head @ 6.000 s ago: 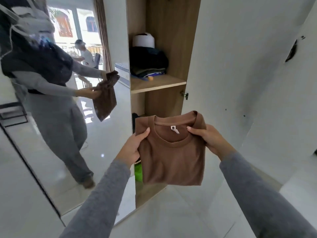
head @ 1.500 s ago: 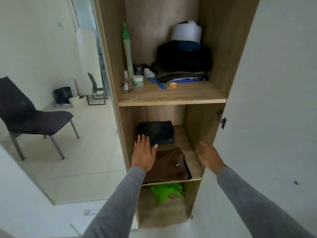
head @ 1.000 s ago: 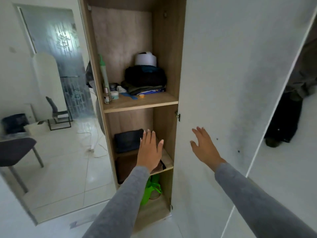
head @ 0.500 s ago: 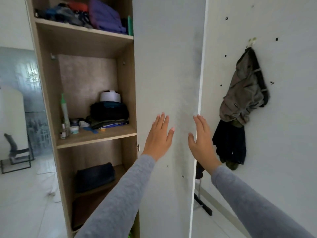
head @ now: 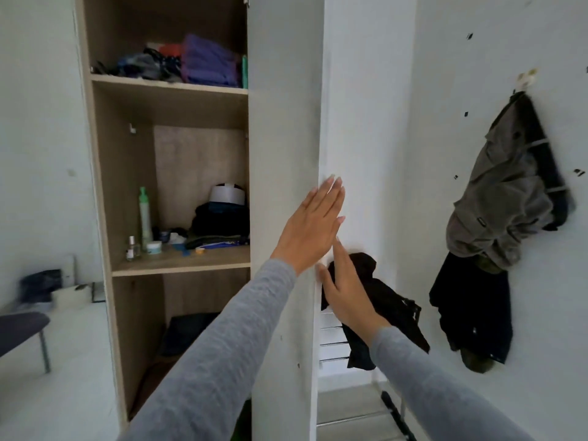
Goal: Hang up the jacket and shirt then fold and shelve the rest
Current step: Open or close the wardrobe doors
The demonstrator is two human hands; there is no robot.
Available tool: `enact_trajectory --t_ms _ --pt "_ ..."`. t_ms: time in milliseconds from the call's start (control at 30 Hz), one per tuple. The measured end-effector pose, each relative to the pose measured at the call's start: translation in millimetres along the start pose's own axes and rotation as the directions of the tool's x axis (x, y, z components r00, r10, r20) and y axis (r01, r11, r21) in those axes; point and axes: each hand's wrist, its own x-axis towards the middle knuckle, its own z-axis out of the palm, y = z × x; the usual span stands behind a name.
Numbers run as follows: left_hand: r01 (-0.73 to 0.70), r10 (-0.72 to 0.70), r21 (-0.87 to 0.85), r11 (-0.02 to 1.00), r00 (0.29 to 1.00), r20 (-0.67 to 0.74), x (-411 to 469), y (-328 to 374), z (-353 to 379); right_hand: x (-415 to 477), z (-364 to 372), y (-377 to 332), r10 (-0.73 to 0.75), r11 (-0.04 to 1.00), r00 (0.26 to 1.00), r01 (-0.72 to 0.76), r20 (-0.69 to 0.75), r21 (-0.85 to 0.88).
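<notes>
We see the wardrobe door (head: pixel 283 138) as a smooth white board with a matt finish, smudged grey near its edge. The carcass (head: pixel 127 186) and the middle shelf (head: pixel 181 261) look like pale wood-grain laminate, also matt. The purple stack (head: pixel 206 63) on the upper shelf is soft folded cloth. The tall bottle (head: pixel 145 214) looks like pale green plastic, faintly shiny. The wall (head: pixel 461 43) is matt white paint with small dark chips, and the grey jacket (head: pixel 506 202) on it is dull, crumpled cloth. The rack bars (head: pixel 331 343) gleam like metal. Our left sleeve (head: pixel 222 361) is fine grey knit.

Flat left hand (head: pixel 313 227) by door (head: pixel 283 148) (white)
</notes>
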Motion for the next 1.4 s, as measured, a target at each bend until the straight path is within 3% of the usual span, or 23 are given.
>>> enact_trajectory --t_ms 100,200,333,500,800,900,1167,1400 --pt "-0.037 0.029 0.137 0.99 0.998 0.06 -1 -2 6 1 13 -3 -0.047 0.988 0.996 0.035 0.073 0.151" --pt "-0.033 0.026 0.176 0.984 0.999 0.045 -4 -5 2 -2 28 -4 -0.023 0.974 0.999 0.013 0.041 0.225" --pt "-0.053 0.033 0.248 0.967 0.996 0.082 -17 -23 -8 -2 44 -18 -0.128 0.949 0.991 0.111 0.036 0.295" --pt "-0.014 -0.01 0.31 0.951 0.997 0.075 -49 -64 -29 1 80 -39 -0.309 0.913 0.949 0.277 0.063 0.299" --pt "0.084 -0.092 0.366 0.927 0.996 0.005 -112 -157 -61 18 181 -85 -0.45 0.876 0.89 0.422 0.08 0.233" --pt "0.11 -0.131 0.346 0.932 0.991 0.04 -133 -196 -61 28 219 -98 -0.484 0.863 0.872 0.461 0.077 0.205" --pt "0.135 -0.182 0.37 0.919 0.979 0.094 -174 -309 -48 81 313 -126 -0.48 0.87 0.877 0.475 0.014 0.131" --pt "0.173 -0.204 0.259 0.95 0.974 0.099 -203 -383 -2 148 378 -135 -0.31 0.938 0.939 0.328 -0.149 0.115"
